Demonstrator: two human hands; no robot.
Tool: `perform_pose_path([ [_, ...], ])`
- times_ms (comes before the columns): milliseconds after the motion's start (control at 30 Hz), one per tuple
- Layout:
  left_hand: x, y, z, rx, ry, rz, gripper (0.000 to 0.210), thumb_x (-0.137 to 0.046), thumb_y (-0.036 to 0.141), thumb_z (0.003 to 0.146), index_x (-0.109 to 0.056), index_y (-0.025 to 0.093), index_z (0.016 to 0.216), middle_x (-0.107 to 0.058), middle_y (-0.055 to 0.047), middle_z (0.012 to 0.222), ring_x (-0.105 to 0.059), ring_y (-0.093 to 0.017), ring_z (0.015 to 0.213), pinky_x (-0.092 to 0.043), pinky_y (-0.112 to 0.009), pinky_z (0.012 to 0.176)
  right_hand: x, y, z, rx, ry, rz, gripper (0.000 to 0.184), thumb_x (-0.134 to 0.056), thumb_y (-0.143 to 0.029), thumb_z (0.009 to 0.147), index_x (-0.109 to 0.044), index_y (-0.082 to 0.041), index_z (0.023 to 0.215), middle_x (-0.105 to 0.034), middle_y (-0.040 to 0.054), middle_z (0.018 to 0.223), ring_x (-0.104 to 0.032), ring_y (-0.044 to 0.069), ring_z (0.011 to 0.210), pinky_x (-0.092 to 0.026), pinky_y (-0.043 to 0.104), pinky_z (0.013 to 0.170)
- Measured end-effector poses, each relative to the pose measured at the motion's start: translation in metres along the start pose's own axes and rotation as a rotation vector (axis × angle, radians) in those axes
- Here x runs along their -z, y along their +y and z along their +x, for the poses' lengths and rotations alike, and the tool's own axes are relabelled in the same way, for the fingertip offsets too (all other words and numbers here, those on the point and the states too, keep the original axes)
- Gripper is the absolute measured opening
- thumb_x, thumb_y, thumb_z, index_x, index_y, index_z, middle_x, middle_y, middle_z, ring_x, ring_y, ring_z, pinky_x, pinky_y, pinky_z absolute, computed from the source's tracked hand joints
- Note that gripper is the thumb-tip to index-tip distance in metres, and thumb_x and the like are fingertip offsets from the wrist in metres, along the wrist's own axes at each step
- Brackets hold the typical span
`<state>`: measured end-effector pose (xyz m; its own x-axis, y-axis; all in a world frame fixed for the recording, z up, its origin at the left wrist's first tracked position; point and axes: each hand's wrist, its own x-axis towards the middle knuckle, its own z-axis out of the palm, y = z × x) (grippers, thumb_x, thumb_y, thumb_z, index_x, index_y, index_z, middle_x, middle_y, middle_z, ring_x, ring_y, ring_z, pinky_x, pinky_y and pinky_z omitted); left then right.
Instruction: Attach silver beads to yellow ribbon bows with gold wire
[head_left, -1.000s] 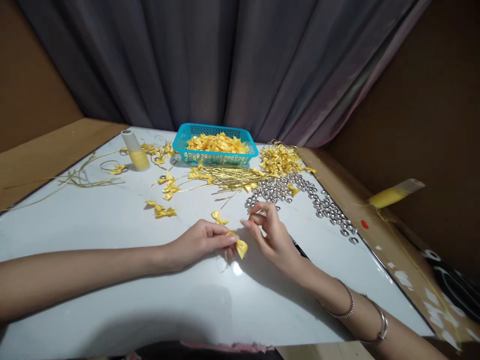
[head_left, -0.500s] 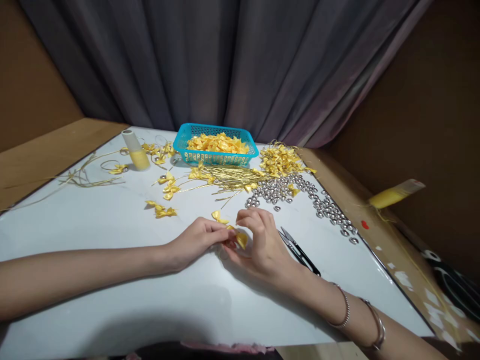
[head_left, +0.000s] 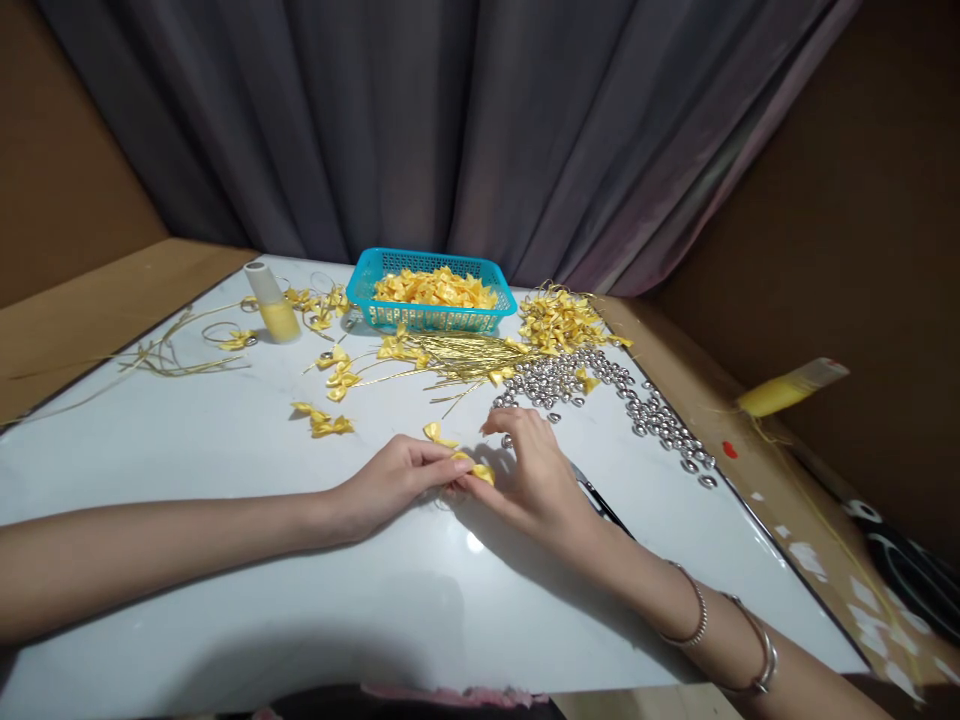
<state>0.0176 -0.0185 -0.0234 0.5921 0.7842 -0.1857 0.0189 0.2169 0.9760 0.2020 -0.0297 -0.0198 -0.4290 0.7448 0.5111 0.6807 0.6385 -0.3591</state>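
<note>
The left hand [head_left: 420, 472] pinches a yellow bow [head_left: 484, 474] near the middle of the white worktop [head_left: 187, 450]. The right hand [head_left: 540, 475] is spread, with its thumb at the bow and its fingers bent up, away from that thumb. The bow might slip out if the left pinch is too loose, or get squashed if both hands press hard. The right hand might also knock the black snips [head_left: 607, 508] or 1 silver bead [head_left: 507, 441] beside it. Unlike 1 second ago, the right thumb reaches the bow, and more of the snips shows.
</note>
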Motion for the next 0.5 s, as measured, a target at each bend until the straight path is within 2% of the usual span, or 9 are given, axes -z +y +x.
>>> perform_pose_path([
  [100,0.0,-0.001,-0.003,-0.032,-0.038,0.175,0.028,-0.055,0.036,0.084,-0.07,0.013,0.078,-0.065,-0.004,0.074,-0.051,-0.013,0.068,-0.037,-0.024,0.063,0.009,0.007,0.005,-0.043,-0.222,0.193,0.029,-0.065,-0.036,0.076,-0.047,-0.019,0.092,-0.057,0.006,0.091,-0.051,0.02,0.082,-0.04,0.033,0.07],
  [167,0.0,-0.002,-0.004,-0.042,-0.064,0.234,0.029,-0.053,0.037,0.085,-0.069,0.013,0.081,-0.065,-0.004,0.076,-0.053,-0.014,0.07,-0.038,-0.024,0.064,0.01,0.011,0.008,-0.165,-0.309,0.44,0.028,-0.063,-0.035,0.078,-0.043,-0.02,0.093,-0.056,0.0028,0.083,-0.051,0.017,0.074,-0.04,0.031,0.065],
  [267,0.0,-0.004,-0.005,-0.05,-0.058,0.219,0.03,-0.052,0.038,0.085,-0.069,0.013,0.083,-0.066,-0.005,0.078,-0.055,-0.016,0.073,-0.04,-0.025,0.066,0.004,0.012,0.008,-0.418,-0.338,0.883,0.033,-0.058,-0.033,0.081,-0.032,-0.023,0.099,-0.051,-0.0054,0.066,-0.048,0.011,0.057,-0.039,0.026,0.055],
  [333,0.001,-0.005,-0.004,-0.046,-0.049,0.232,0.03,-0.052,0.037,0.085,-0.068,0.012,0.081,-0.066,-0.005,0.077,-0.055,-0.016,0.072,-0.04,-0.025,0.067,-0.001,0.008,0.007,-0.513,-0.344,1.071,0.039,-0.06,-0.031,0.08,-0.028,-0.023,0.101,-0.046,-0.0103,0.058,-0.044,0.009,0.049,-0.034,0.022,0.049],
  [500,0.002,-0.005,-0.004,-0.039,-0.084,0.253,0.027,-0.053,0.034,0.084,-0.069,0.012,0.081,-0.066,-0.004,0.076,-0.057,-0.015,0.072,-0.041,-0.024,0.067,-0.004,-0.002,0.008,-0.582,-0.34,1.146,0.044,-0.062,-0.026,0.076,-0.029,-0.021,0.105,-0.042,-0.0137,0.046,-0.038,0.007,0.042,-0.028,0.019,0.043],
])
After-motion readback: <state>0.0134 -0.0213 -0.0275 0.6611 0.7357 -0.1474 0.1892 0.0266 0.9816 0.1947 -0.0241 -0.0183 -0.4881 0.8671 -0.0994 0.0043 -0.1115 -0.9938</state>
